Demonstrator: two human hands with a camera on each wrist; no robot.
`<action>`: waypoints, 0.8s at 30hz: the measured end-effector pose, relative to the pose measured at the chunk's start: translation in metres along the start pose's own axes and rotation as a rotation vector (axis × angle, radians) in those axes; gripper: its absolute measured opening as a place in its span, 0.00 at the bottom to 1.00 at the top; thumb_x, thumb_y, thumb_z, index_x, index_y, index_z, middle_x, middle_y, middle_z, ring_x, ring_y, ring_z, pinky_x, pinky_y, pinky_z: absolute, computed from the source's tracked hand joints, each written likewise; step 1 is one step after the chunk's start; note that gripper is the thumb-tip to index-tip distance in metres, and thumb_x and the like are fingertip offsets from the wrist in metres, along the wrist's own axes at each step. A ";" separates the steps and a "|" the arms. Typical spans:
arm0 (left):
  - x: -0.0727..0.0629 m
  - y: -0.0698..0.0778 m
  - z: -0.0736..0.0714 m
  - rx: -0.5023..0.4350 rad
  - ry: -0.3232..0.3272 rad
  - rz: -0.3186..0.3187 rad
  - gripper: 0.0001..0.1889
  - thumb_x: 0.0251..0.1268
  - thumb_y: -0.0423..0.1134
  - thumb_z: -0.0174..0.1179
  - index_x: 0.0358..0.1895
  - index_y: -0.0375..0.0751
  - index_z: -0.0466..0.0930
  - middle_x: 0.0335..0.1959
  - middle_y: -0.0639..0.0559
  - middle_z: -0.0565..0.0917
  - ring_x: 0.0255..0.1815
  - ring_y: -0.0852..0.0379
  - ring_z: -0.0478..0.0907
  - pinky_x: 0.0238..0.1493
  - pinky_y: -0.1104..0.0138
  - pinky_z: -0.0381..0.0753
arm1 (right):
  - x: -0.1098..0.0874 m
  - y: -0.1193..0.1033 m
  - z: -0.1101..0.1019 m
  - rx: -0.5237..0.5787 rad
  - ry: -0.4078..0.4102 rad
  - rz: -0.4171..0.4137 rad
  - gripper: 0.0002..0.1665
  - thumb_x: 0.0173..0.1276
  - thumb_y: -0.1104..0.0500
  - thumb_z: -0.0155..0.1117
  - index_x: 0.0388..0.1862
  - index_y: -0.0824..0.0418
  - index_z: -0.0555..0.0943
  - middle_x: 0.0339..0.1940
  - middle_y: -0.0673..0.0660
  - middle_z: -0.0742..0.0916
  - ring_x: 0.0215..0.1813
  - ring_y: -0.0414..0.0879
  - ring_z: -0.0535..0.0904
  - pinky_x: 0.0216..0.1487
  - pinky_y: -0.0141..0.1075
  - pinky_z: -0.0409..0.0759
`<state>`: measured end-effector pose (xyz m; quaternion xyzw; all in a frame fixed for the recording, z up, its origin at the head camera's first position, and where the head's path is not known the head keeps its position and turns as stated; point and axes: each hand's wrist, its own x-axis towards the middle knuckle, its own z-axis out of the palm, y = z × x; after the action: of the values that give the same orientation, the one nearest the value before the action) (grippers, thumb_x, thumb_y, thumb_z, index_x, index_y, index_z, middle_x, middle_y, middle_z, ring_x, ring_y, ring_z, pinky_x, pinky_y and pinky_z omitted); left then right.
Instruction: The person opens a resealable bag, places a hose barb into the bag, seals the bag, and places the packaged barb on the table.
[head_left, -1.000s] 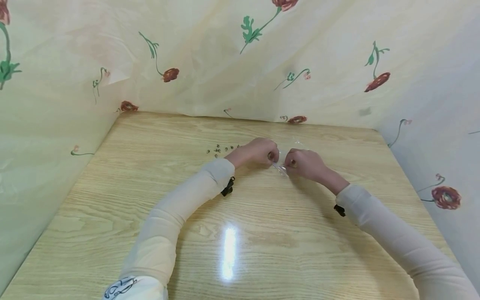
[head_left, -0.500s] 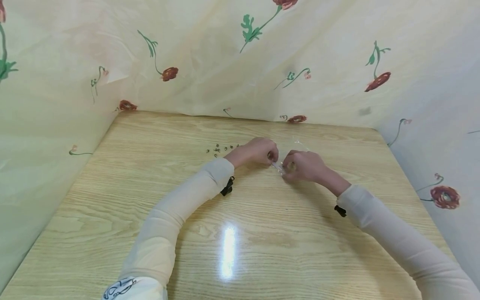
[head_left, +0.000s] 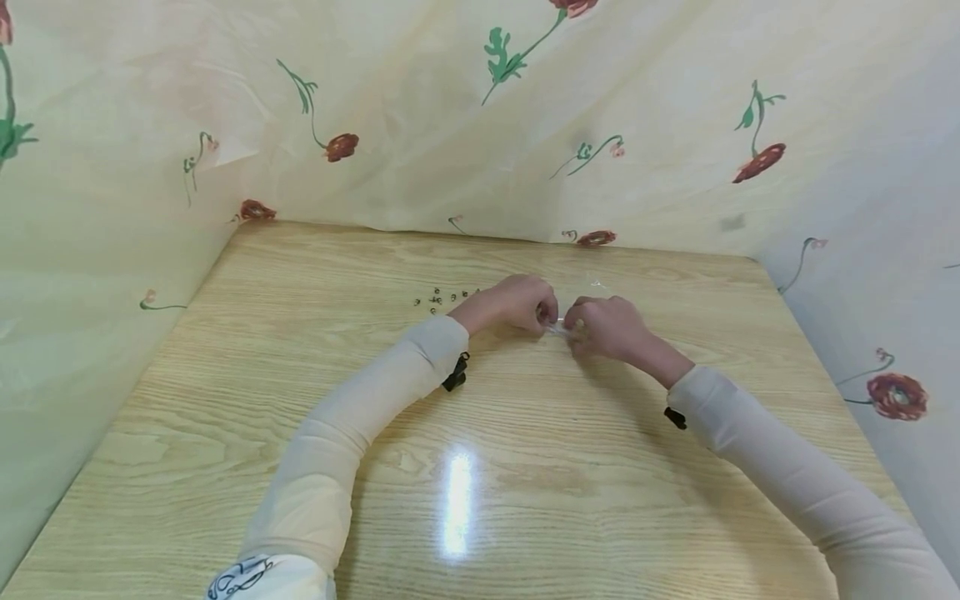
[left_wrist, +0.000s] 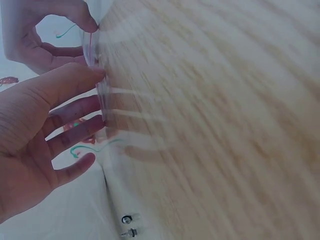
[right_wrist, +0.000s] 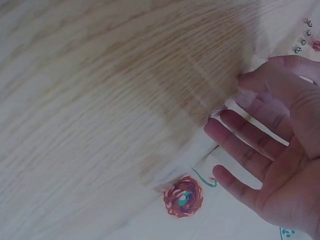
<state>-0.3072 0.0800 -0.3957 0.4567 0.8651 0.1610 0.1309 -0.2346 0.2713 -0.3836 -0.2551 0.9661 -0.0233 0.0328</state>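
A small clear zip-lock bag (left_wrist: 90, 46) with a thin red line along its edge is held between both hands. My left hand (head_left: 522, 302) pinches one part of its edge with thumb and fingers; in the left wrist view the little finger of this left hand (left_wrist: 37, 125) stands away from the plastic. My right hand (head_left: 609, 327) pinches the edge close beside it. The right wrist view has the right hand (right_wrist: 275, 145) with its thumb near the index finger at the plastic and its lower fingers spread. Curled fingers hide much of the bag in the head view.
Several small metal screw-like pieces (head_left: 435, 300) lie on the wooden table (head_left: 525, 467) left of the hands. A glint of clear plastic (head_left: 596, 284) shows behind the right hand. Flower-printed sheeting (head_left: 420, 117) rises along the back and both sides.
My right hand has shifted slightly left, dipping and rising again, and is now nearer the left hand. Less of the plastic shows between them. The left hand has stayed nearly still.
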 end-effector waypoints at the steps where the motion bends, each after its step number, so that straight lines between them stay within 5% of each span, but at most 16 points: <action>1: 0.000 0.000 0.000 -0.006 0.006 -0.002 0.11 0.59 0.34 0.67 0.45 0.47 0.90 0.42 0.55 0.88 0.40 0.61 0.76 0.42 0.70 0.73 | 0.001 0.000 0.000 -0.003 0.005 -0.003 0.19 0.55 0.58 0.80 0.46 0.60 0.89 0.48 0.59 0.90 0.31 0.46 0.80 0.30 0.45 0.79; 12: 0.000 -0.005 0.004 -0.059 0.039 -0.018 0.13 0.63 0.32 0.64 0.49 0.47 0.90 0.46 0.54 0.89 0.42 0.61 0.78 0.46 0.69 0.74 | 0.004 0.006 -0.002 0.064 0.011 0.017 0.13 0.62 0.66 0.70 0.46 0.60 0.88 0.46 0.60 0.91 0.35 0.50 0.84 0.28 0.44 0.78; 24: -0.004 -0.008 0.002 -0.141 0.090 -0.042 0.10 0.70 0.38 0.62 0.50 0.45 0.88 0.44 0.54 0.88 0.46 0.60 0.80 0.51 0.68 0.77 | 0.003 0.020 -0.007 0.271 0.087 0.086 0.03 0.66 0.63 0.66 0.37 0.61 0.86 0.38 0.60 0.91 0.43 0.55 0.88 0.43 0.52 0.82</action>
<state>-0.3106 0.0729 -0.4010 0.4205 0.8659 0.2390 0.1273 -0.2475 0.2875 -0.3784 -0.2054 0.9646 -0.1632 0.0259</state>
